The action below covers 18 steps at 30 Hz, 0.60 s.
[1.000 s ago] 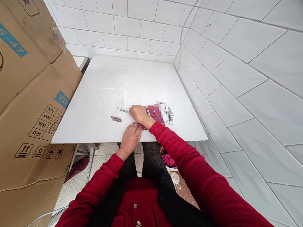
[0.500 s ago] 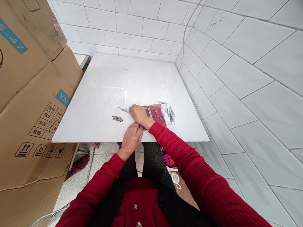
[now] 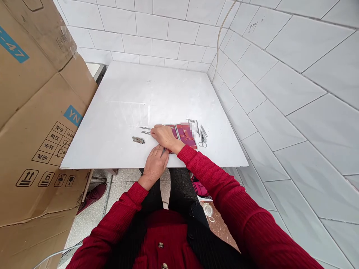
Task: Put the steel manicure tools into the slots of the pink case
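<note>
1. Manicure case (image 3: 188,139), red and purple, lies open near the front edge of a white table (image 3: 129,84), somewhat right of its middle; a blurred patch hides some of its right half.
2. From my remote post I see the tabletop pale and slightly glossy, with faint rectangular marks left of centre.
3. White tiled walls (image 3: 291,86) with dark joints meet at the far right corner, where a thin cable (image 3: 218,48) runs down.
4. A big cardboard box (image 3: 25,112), printed with labels and handling symbols, crowds the left side; below I make out speckled floor (image 3: 120,196) and a dark red shoe (image 3: 94,195).
5. To the right of the case I count small scissors (image 3: 202,144) with other slim metal tools (image 3: 203,131) beside them, and a small metal piece (image 3: 190,120) further back.
6. To the left, two nail clippers (image 3: 138,139) lie side by side.
7. My right hand (image 3: 162,134) covers much of the case's left half, fingers curled over the ends of two thin metal implements (image 3: 146,130); I cannot tell whether they pinch them.
8. My left hand (image 3: 156,160) rests at the case's near left corner, its fingers close together; I cannot tell what they grip.
</note>
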{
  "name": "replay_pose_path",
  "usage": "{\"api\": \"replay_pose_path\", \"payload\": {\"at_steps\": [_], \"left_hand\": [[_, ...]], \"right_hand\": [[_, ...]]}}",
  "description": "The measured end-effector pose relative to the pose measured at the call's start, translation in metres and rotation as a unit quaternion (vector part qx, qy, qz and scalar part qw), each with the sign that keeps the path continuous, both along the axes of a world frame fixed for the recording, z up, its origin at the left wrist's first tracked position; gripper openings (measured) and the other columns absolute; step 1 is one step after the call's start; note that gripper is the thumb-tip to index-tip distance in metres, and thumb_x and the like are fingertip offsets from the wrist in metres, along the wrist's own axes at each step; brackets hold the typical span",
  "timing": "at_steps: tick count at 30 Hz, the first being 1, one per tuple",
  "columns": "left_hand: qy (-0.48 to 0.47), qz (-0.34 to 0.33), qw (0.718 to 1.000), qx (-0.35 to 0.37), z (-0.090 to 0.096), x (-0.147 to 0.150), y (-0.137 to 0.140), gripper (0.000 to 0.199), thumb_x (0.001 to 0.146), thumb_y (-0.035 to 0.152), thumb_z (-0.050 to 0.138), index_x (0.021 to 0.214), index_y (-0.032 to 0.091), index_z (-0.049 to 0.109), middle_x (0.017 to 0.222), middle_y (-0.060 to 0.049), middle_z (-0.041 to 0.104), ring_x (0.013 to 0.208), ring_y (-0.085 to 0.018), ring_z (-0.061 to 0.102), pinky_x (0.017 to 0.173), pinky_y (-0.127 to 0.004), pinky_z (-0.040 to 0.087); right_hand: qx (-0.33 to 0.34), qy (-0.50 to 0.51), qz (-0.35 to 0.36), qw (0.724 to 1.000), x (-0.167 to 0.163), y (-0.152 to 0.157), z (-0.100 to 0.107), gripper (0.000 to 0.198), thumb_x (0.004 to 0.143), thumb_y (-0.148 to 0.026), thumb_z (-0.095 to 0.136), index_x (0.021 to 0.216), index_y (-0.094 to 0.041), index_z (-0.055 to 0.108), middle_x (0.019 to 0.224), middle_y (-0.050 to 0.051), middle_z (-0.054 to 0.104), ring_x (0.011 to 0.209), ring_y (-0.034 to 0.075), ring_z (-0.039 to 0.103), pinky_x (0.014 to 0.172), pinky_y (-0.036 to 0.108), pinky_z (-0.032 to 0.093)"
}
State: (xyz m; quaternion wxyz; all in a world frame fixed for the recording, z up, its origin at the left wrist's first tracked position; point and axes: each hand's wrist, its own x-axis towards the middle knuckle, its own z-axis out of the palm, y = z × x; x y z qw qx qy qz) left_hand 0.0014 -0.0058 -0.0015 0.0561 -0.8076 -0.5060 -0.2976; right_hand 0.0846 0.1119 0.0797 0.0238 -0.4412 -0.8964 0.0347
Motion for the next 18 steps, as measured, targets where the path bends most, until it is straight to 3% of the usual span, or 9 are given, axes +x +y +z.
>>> {"api": "replay_pose_path", "payload": {"at_steps": [8,18], "left_hand": [[-0.007,-0.006,1.0,-0.008,-0.001,-0.001,0.001,0.022,0.102,0.019,0.05,0.115,0.018,0.068,0.115,-0.016,0.069,0.116,-0.031,0.065,0.103,-0.053,0.055],[0.011,-0.001,1.0,0.005,-0.001,-0.002,0.0,0.024,0.103,0.02,0.048,0.117,0.017,0.067,0.11,-0.015,0.069,0.108,-0.029,0.067,0.096,-0.05,0.058]], "right_hand": [[0.035,-0.094,0.054,0.993,-0.019,0.001,0.006,0.026,0.101,-0.013,0.05,0.103,-0.007,0.075,0.108,0.023,0.075,0.1,0.026,0.073,0.078,0.032,0.051],[0.058,-0.165,0.186,0.967,-0.034,-0.001,0.018,0.025,0.093,-0.002,0.052,0.102,-0.005,0.076,0.104,0.025,0.076,0.1,0.027,0.073,0.082,0.035,0.054]]}}
